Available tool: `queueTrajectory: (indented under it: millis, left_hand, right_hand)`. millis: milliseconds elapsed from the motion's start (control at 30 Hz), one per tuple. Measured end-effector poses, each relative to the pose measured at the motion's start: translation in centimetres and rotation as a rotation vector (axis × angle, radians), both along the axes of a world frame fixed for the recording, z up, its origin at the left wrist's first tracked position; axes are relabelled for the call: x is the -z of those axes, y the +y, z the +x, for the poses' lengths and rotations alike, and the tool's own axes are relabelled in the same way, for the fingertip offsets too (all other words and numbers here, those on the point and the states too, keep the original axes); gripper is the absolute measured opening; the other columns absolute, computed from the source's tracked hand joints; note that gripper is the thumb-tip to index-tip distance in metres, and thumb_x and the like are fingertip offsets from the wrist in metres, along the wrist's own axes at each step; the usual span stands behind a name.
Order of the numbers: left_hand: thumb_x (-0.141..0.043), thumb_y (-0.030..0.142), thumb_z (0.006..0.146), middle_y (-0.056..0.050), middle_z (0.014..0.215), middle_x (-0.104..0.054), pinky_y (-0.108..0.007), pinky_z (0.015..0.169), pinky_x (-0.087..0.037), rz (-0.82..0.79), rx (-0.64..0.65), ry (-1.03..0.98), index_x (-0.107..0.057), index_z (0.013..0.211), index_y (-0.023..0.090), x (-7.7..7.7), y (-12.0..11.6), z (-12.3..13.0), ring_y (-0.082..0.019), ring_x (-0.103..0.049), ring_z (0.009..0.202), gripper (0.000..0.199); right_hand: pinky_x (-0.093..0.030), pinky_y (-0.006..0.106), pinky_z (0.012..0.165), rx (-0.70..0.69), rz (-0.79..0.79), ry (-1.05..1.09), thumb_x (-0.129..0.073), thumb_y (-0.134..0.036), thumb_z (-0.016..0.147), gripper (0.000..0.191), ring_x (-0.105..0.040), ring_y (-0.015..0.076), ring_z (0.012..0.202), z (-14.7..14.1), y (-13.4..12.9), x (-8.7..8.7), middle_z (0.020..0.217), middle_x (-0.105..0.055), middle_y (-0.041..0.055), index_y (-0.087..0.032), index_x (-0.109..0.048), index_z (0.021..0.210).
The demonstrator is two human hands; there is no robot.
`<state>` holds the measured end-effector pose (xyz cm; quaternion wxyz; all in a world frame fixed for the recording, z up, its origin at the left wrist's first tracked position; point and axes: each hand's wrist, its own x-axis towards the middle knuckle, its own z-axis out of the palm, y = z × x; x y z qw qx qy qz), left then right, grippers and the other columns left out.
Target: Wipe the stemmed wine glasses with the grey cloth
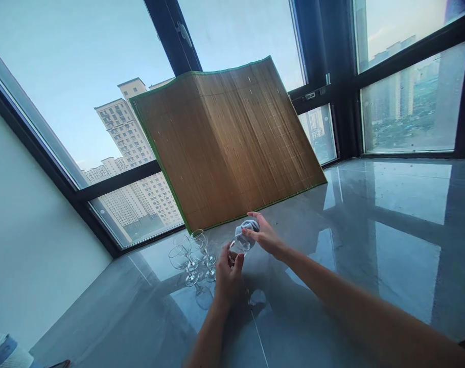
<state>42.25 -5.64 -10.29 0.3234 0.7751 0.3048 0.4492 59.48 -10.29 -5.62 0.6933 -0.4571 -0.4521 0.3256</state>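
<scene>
Head view: the left hand (228, 273) grips a glass (240, 247) tilted far-right, its mouth facing the right hand (265, 236), which pinches a cloth (245, 228) against the rim.

Glossy grey floor (389, 230), dark-framed windows (412, 102) (towers outside, perhaps hazy)

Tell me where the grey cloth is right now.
In the head view, the grey cloth sits mid-frame under the right hand, pressed into the glass the left hand holds, before the bamboo mat.

No readable text, labels, brands, numbers or signs on anything in view.
</scene>
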Motion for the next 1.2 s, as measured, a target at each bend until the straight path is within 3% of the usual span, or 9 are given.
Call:
queueTrajectory:
  millis: [167, 267, 367, 533, 733, 900, 1033, 1200]
  left_hand:
    - [-0.055, 0.065, 0.090, 0.000, 0.074, -0.062, -0.028, 0.064, -0.042, 0.016, -0.009, 0.015, -0.061, 0.123, 0.016, -0.1, -0.1, -0.1, -0.017, -0.056, 0.065, 0.060]
    - [-0.055, 0.063, 0.090, 0.000, 0.074, -0.063, -0.028, 0.064, -0.042, 0.049, -0.023, 0.026, -0.060, 0.125, 0.016, -0.3, -0.2, 0.0, -0.017, -0.057, 0.065, 0.059]
    - [-0.057, 0.061, 0.090, -0.001, 0.075, -0.063, -0.028, 0.064, -0.043, 0.055, -0.042, 0.040, -0.059, 0.127, 0.014, -0.4, -0.3, 0.0, -0.017, -0.057, 0.066, 0.059]
    - [-0.060, 0.062, 0.087, 0.000, 0.076, -0.063, -0.028, 0.061, -0.043, 0.012, -0.082, 0.044, -0.058, 0.130, 0.014, -0.5, -0.4, 0.1, -0.016, -0.057, 0.064, 0.065]
    - [-0.063, 0.062, 0.085, -0.001, 0.079, -0.065, -0.029, 0.063, -0.044, 0.000, -0.079, 0.068, -0.056, 0.129, 0.015, -0.1, -0.1, 0.2, -0.017, -0.059, 0.065, 0.065]
    - [-0.062, 0.061, 0.086, -0.002, 0.080, -0.065, -0.029, 0.063, -0.044, 0.001, -0.099, 0.051, -0.056, 0.129, 0.014, -0.1, 0.1, 0.0, -0.017, -0.059, 0.066, 0.064]
    - [-0.062, 0.060, 0.087, -0.002, 0.081, -0.066, -0.029, 0.063, -0.043, 0.023, -0.088, 0.066, -0.057, 0.127, 0.014, -0.2, -0.1, 0.0, -0.016, -0.058, 0.065, 0.062]
    - [-0.061, 0.063, 0.087, -0.001, 0.079, -0.064, -0.029, 0.063, -0.044, 0.019, -0.061, 0.041, -0.056, 0.127, 0.014, -0.3, -0.2, 0.0, -0.016, -0.057, 0.065, 0.063]
  right_hand:
    - [-0.050, 0.029, 0.068, -0.058, -0.076, 0.055, -0.073, -0.038, 0.078, 0.065, -0.058, 0.0176, 0.082, 0.0, 0.2, 0.4, 0.099, -0.059, 0.0025, -0.024, -0.043, 0.133]
    - [-0.047, 0.027, 0.064, -0.033, -0.025, 0.068, -0.072, -0.036, 0.076, 0.069, -0.056, 0.0161, 0.076, 0.0, 0.4, 0.5, 0.092, -0.057, 0.0003, -0.024, -0.040, 0.135]
    - [-0.046, 0.028, 0.067, 0.066, 0.085, 0.040, -0.071, -0.034, 0.075, 0.068, -0.053, 0.0150, 0.073, 0.2, 0.7, 0.5, 0.086, -0.054, -0.0021, -0.021, -0.040, 0.134]
    - [-0.048, 0.031, 0.072, 0.214, 0.202, 0.021, -0.066, -0.035, 0.077, 0.061, -0.053, 0.0161, 0.077, 0.2, 0.6, 0.1, 0.091, -0.054, -0.0005, -0.023, -0.039, 0.130]
    - [-0.047, 0.034, 0.085, 0.113, 0.255, -0.164, -0.064, -0.023, 0.077, 0.069, -0.057, 0.0183, 0.093, -0.9, 0.1, 0.3, 0.114, -0.056, 0.0057, -0.027, -0.032, 0.138]
    - [-0.045, 0.036, 0.086, 0.037, 0.086, -0.202, -0.059, -0.019, 0.077, 0.060, -0.056, 0.0188, 0.088, -0.7, 0.4, 0.8, 0.097, -0.059, 0.0024, -0.022, -0.042, 0.134]
    - [-0.046, 0.035, 0.082, 0.000, 0.097, -0.166, -0.060, -0.018, 0.074, 0.056, -0.056, 0.0184, 0.084, -0.6, 0.7, 0.8, 0.092, -0.060, 0.0006, -0.022, -0.046, 0.128]
    - [-0.046, 0.032, 0.072, 0.219, 0.135, -0.166, -0.059, -0.021, 0.075, 0.052, -0.055, 0.0169, 0.073, 0.1, 1.4, 1.4, 0.086, -0.058, -0.0014, -0.023, -0.044, 0.125]
